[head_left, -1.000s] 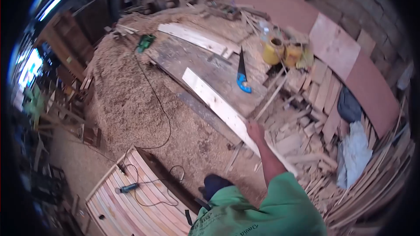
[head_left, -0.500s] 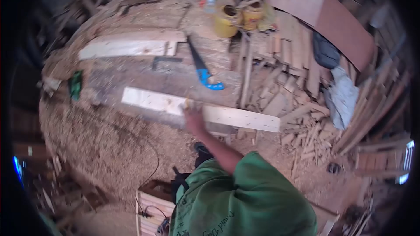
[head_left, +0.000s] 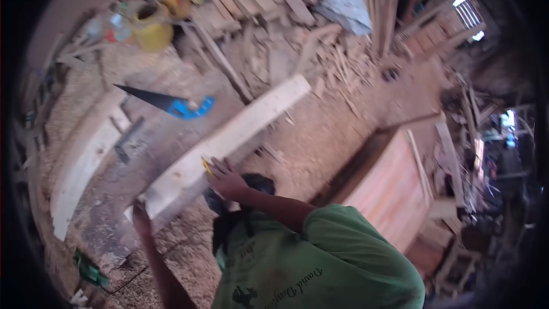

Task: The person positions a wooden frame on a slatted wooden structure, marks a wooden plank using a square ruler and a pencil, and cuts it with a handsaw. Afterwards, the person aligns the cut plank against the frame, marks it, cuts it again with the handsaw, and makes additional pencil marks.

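A long pale board [head_left: 189, 163] lies diagonally across the work surface. My left hand [head_left: 141, 217] is at its lower-left end, fingers closed around the end. Near the middle of the board's near edge is my right hand [head_left: 226, 180], with a small yellow object [head_left: 206, 165] between thumb and fingers; its other fingers reach over the board. Beyond the board rests a handsaw [head_left: 166, 102] with a blue handle. A dark metal square [head_left: 130, 139] sits to its left, beside a second pale board [head_left: 86, 166].
Yellow containers [head_left: 153, 27] stand at the upper left, near stacked offcuts [head_left: 280, 60]. A green power tool [head_left: 90, 268] with a cord lies lower left among shavings. A slatted wooden piece [head_left: 389, 189] stands at right. A pale cloth or sack [head_left: 343, 3] is at the top.
The view has swung round, turning the scene. My right hand has moved from the board's near end to its middle. My left hand has come into view at the board's other end.
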`<state>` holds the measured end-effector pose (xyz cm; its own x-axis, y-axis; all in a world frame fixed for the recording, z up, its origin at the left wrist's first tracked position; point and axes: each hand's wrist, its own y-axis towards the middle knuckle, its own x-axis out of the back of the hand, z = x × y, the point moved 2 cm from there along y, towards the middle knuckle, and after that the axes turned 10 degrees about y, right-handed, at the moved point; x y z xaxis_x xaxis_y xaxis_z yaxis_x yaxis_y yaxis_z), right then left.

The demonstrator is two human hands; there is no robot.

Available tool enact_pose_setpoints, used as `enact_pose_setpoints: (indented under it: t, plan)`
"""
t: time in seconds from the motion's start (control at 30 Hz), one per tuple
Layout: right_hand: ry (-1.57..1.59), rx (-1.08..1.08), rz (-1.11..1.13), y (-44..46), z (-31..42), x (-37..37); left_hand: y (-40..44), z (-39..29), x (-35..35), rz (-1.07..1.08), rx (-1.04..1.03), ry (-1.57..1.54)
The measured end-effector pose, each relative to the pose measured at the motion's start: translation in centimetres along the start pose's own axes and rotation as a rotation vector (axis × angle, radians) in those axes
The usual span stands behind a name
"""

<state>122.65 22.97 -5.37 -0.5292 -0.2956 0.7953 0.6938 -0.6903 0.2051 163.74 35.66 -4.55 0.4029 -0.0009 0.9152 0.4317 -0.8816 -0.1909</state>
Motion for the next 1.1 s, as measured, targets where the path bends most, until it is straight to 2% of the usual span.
enact_pose_setpoints:
  t: [0.03,0.07,0.1,0.17,0.2,0.23,0.27,0.3,0.37,0.43,0.5,0.57,0.6,0.63,0.67,0.7,0.77,0.8,0.83,0.87,0.9,0.97,1.0,1.1]
  plan:
    - [0.031,-0.101,0.078,-1.2,2.0,0.5,3.8,2.9,-1.6,-0.168,-0.026,-0.054]
    - [0.070,-0.190,0.144,-2.1,3.6,0.6,7.8,3.1,-1.4,-0.167,-0.077,-0.115]
    - [0.035,-0.163,0.048,-3.2,5.4,0.5,11.6,2.0,0.1,0.036,0.126,0.020]
    - [0.160,-0.210,0.041,-6.5,7.5,-0.1,17.1,0.5,-0.2,0.130,0.253,-0.069]
    - [0.224,-0.230,0.031,-8.1,8.4,-0.2,19.0,-0.5,-0.8,0.030,0.255,0.070]
    - [0.283,-0.383,0.075,-9.6,8.8,-0.3,20.5,-1.5,-1.6,-0.070,0.250,0.212]
    - [0.345,-0.537,0.122,-11.4,9.3,-0.3,20.9,-2.2,-2.4,-0.168,0.242,0.352]
    - [0.402,-0.684,0.172,-12.9,9.4,-0.4,20.9,-2.7,-2.5,-0.182,0.297,0.353]
    - [0.379,-0.843,0.134,-16.9,8.6,-1.9,21.0,-4.1,-1.7,-0.215,0.413,0.351]
    - [0.364,-0.968,0.101,-19.7,7.0,-2.6,25.2,1.7,-3.9,-0.197,0.460,0.303]
    - [0.382,-1.051,0.094,-21.7,6.1,-2.4,26.0,2.1,-2.4,-0.053,0.369,0.177]
    - [0.440,-1.166,0.172,-20.8,5.4,0.4,27.7,6.7,-2.1,-0.053,0.292,0.291]
    - [0.407,-1.178,0.073,-20.4,5.4,1.8,28.3,9.3,-2.2,-0.026,0.262,0.363]
    - [0.384,-1.214,0.050,-22.7,3.8,-0.2,25.7,6.2,0.0,-0.030,0.367,0.334]
    - [0.403,-1.119,-0.028,-24.1,2.7,-1.0,23.5,3.2,1.5,-0.009,0.454,0.335]
    - [0.421,-1.145,-0.024,-24.8,1.9,-1.3,21.9,3.9,1.4,-0.011,0.460,0.176]
    - [0.445,-1.084,-0.041,-25.4,0.5,-1.0,18.2,5.3,0.6,-0.210,0.283,0.098]
    - [0.448,-1.060,-0.052,-25.3,0.1,-0.9,15.4,2.2,0.6,-0.238,0.104,-0.075]
    - [0.506,-1.142,-0.019,-24.3,0.5,0.1,12.4,-2.1,0.4,-0.266,-0.077,-0.247]
    - [0.508,-1.116,-0.025,-23.2,0.4,0.7,10.9,-3.9,-0.9,-0.254,-0.246,-0.261]
    - [0.508,-1.091,-0.030,-22.3,0.2,1.1,8.7,-8.4,-0.5,-0.145,-0.234,-0.311]
    - [0.566,-1.068,-0.065,-20.6,0.2,2.0,6.0,-12.9,-1.3,-0.165,-0.360,-0.149]
    - [0.622,-1.065,-0.095,-19.4,0.2,2.5,5.1,-14.5,-1.6,-0.185,-0.399,-0.110]
    - [0.708,-1.016,-0.130,-16.0,0.5,3.9,3.8,-15.2,-3.6,-0.228,-0.318,-0.168]
